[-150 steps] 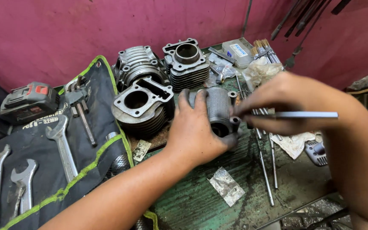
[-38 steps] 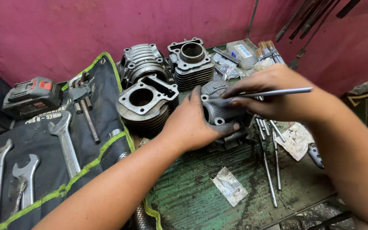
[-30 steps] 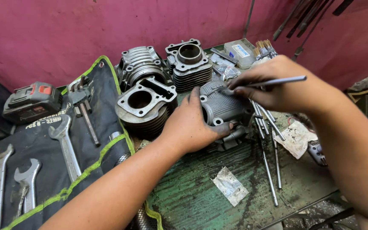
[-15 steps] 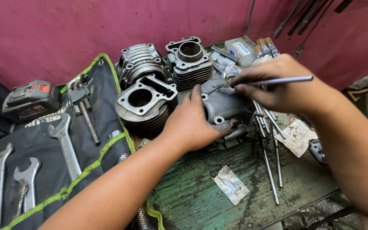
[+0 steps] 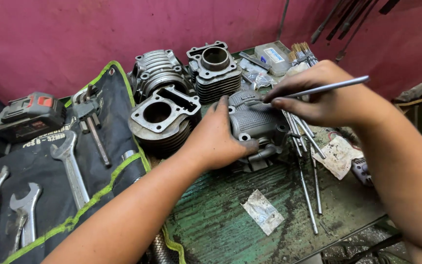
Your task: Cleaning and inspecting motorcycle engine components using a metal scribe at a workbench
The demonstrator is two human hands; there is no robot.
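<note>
Magenta wall backs a scuffed green bench [image 5: 230,220]. At centre, the left hand [image 5: 218,139] clamps a grey finned cylinder head [image 5: 257,120], its grip wrapped over the near end. From 2 o'clock the right hand [image 5: 318,98] pinches a thin metal rod [image 5: 328,87], tip touching the casting. That head looks heavy, rigid and greasy; its finned flanks seem the surest hold.

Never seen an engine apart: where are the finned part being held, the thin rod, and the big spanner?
cylinder head [image 5: 257,122], head view, its finned top.
metal rod [image 5: 338,85], head view, mid-shaft.
open-ended spanner [image 5: 72,168], head view, its handle.
</note>
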